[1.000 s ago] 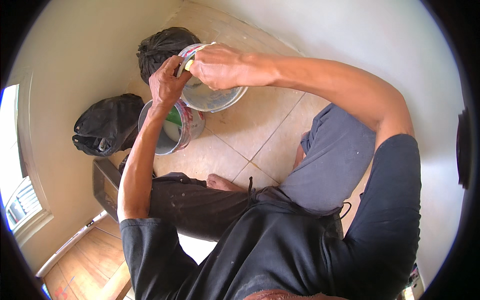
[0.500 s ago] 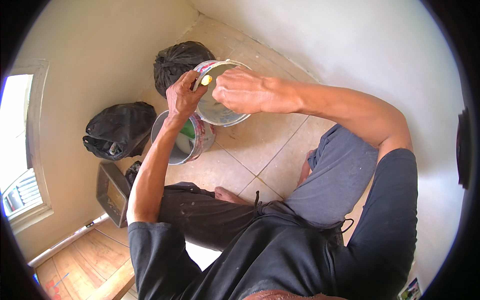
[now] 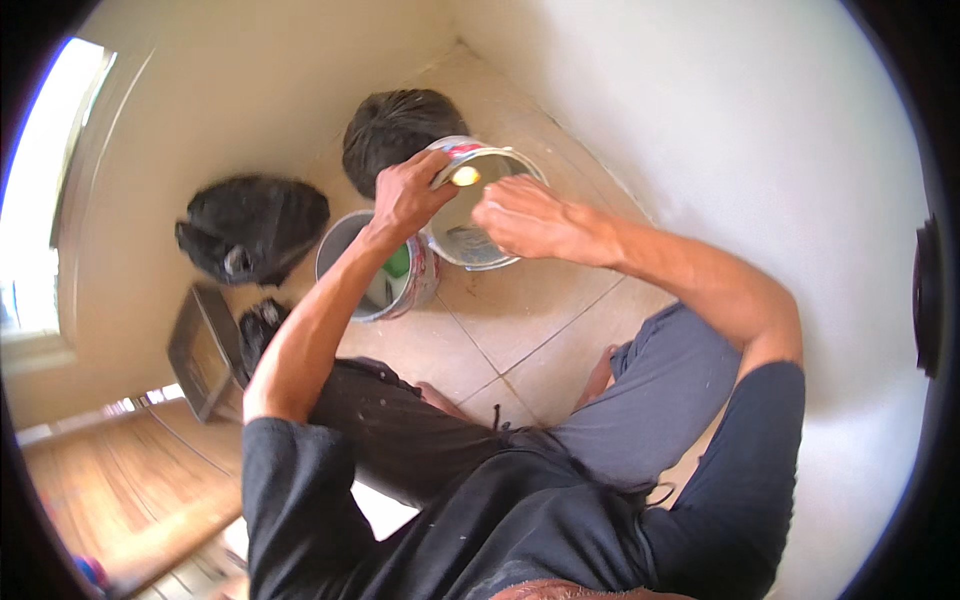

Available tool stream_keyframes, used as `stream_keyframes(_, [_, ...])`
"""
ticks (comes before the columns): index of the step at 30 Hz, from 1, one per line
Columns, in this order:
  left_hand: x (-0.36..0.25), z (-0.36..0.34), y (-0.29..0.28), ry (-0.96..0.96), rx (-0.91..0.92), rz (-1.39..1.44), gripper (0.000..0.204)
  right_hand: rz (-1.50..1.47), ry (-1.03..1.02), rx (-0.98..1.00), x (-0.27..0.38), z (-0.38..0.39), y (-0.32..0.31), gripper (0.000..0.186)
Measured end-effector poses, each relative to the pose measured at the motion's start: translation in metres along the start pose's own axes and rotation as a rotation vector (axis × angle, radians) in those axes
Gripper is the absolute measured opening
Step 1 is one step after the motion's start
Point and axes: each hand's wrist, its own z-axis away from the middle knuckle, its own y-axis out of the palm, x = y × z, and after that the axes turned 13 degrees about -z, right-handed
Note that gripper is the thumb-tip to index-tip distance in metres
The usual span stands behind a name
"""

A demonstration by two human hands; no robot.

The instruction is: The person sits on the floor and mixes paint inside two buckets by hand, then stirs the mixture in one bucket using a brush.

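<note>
A pale bucket [image 3: 475,262] is tipped so that its mouth faces toward me, with greyish residue inside. My left hand [image 3: 408,198] is closed on the far left part of its rim. By that thumb shows a small white-and-yellow thing [image 3: 466,176]; whether it is held or part of a tool I cannot tell. At the bucket's mouth my right hand [image 3: 525,215] is curled into a fist, and whatever is in it is hidden. Just left of this bucket, beneath my left forearm, stands a second bucket [image 3: 428,280] with a green thing [image 3: 398,262] inside.
Two black plastic bags [image 3: 400,125] [image 3: 255,225] lie along the left wall. A grey rectangular tub [image 3: 190,350] leans nearby, beside a small black bundle [image 3: 260,325]. Walls meet in the far corner above the tiled floor [image 3: 510,325]. My bent legs [image 3: 650,395] flank the work.
The whole view has shifted, so the buckets and hands sit farther right and a little lower. My right fist has dropped slightly within the bucket's mouth; the left hand keeps its grip on the rim.
</note>
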Motion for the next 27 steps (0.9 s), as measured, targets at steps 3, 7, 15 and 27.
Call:
stream_keyframes(3, [0.003,-0.001,0.003,0.04,-0.042,0.04,0.031,0.067,0.203,0.223,-0.003,0.006,0.004,0.01])
stream_keyframes(7, [0.008,0.004,0.006,0.083,-0.116,0.087,0.034,0.184,0.403,0.333,0.006,-0.008,-0.001,0.007])
stream_keyframes(15, [0.011,0.007,0.005,0.052,-0.068,0.05,0.038,0.1,0.378,0.198,0.002,0.009,0.038,0.009])
stream_keyframes(27, [-0.005,-0.007,0.0,0.151,-0.024,0.024,0.032,0.039,0.397,0.209,-0.013,0.024,0.038,0.015])
